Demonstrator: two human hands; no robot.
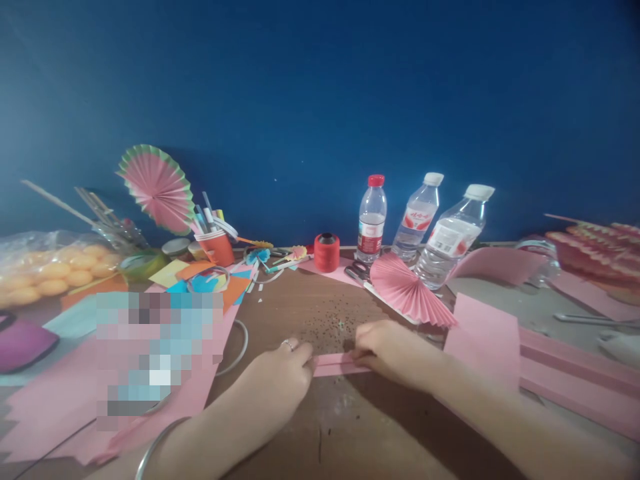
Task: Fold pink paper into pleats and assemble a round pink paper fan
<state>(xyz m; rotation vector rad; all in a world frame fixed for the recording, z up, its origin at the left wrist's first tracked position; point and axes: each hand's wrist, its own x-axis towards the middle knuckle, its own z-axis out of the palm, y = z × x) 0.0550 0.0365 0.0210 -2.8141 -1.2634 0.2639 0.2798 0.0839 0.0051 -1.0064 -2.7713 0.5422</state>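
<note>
Dim overall, arm shadow lower R, edges stretched, bit blurry.

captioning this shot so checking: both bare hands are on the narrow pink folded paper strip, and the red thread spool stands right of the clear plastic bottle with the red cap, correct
Not quite: the red thread spool stands left of the clear plastic bottle with the red cap, as the head view shows. Both the left hand and right hand are on the narrow pink folded paper strip.
</note>
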